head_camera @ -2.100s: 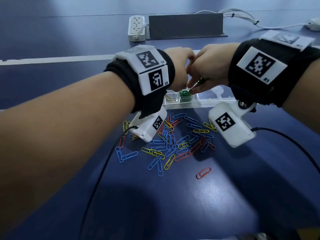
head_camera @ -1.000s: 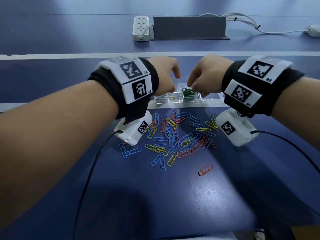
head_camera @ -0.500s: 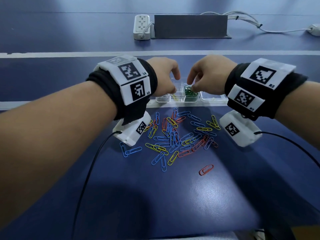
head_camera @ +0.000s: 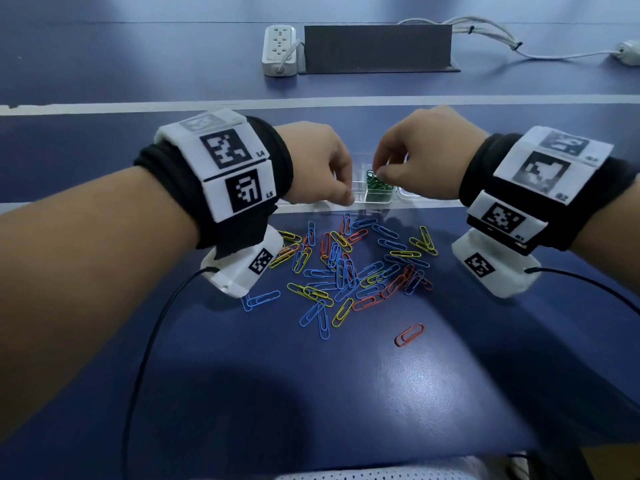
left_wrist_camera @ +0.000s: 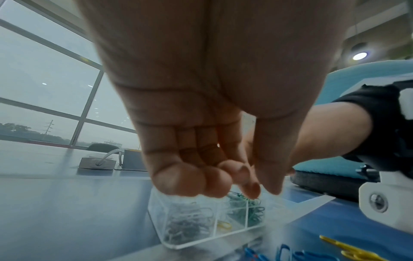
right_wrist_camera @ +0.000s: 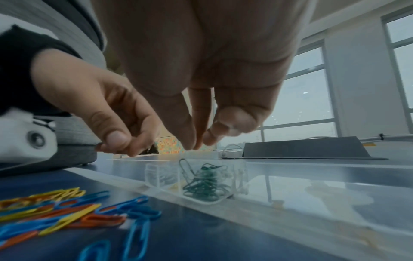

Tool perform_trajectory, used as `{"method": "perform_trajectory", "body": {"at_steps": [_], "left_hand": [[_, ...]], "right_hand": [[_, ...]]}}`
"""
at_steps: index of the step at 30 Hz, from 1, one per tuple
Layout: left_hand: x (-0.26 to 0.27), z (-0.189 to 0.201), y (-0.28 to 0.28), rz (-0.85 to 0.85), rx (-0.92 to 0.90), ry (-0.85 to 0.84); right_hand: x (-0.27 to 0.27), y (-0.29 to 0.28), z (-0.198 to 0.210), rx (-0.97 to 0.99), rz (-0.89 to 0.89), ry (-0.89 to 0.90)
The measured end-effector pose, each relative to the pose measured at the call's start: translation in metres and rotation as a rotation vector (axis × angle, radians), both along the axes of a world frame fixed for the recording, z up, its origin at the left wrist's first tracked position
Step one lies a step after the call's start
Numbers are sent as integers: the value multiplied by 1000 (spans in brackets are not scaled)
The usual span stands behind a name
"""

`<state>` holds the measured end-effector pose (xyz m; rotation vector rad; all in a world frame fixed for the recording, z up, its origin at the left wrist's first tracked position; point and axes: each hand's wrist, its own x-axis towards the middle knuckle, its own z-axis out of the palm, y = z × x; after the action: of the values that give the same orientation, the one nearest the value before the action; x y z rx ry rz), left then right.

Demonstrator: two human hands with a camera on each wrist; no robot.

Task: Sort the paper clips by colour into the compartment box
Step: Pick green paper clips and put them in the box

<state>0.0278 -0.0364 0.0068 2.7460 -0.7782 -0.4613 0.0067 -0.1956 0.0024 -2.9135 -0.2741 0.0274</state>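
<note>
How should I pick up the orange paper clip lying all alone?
Come straight down from above and pinch the lone orange wire paper clip across its two long sides. It lies flat on the blue table, apart from the pile, so nothing blocks your grip.

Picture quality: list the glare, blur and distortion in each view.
Head view: glare patch on the table, the right hand's wrist marker smeared. Left wrist view: left hand looms bulged, compartment box soft. Right wrist view: near paper clips blurred, window frames bowed.

Head camera looks down; both wrist cameras, low and close, share the compartment box (head_camera: 379, 197) (left_wrist_camera: 208, 227) (right_wrist_camera: 196, 183).
</note>
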Motion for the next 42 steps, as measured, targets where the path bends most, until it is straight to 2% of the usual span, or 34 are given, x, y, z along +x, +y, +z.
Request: {"method": "perform_trajectory", "body": {"at_steps": [4,8,17,27,33,38,42], "left_hand": [[-1,-6,4,-45,58,10],[-5,-9,-3,-130,104,-59],[-5,-16,-14,-294,181,-116],[-3,-15,-1,-224,105,-92],[-3,-7,19,-139,50,-66],[-6,-12,29,-88,114,-16],[-9,-18,27,-28,149,-25]], "right_hand": [[-19,10,1,-45,77,78],[-30,15,-3,-129,58,217],[-35,16,-7,-112,55,271],[-32,21,-10,-53,96,165],[-34,27,-7,-147,139,137],[-31,28,-10,-102,169,190],[-30,26,-9,-67,124,242]]}}
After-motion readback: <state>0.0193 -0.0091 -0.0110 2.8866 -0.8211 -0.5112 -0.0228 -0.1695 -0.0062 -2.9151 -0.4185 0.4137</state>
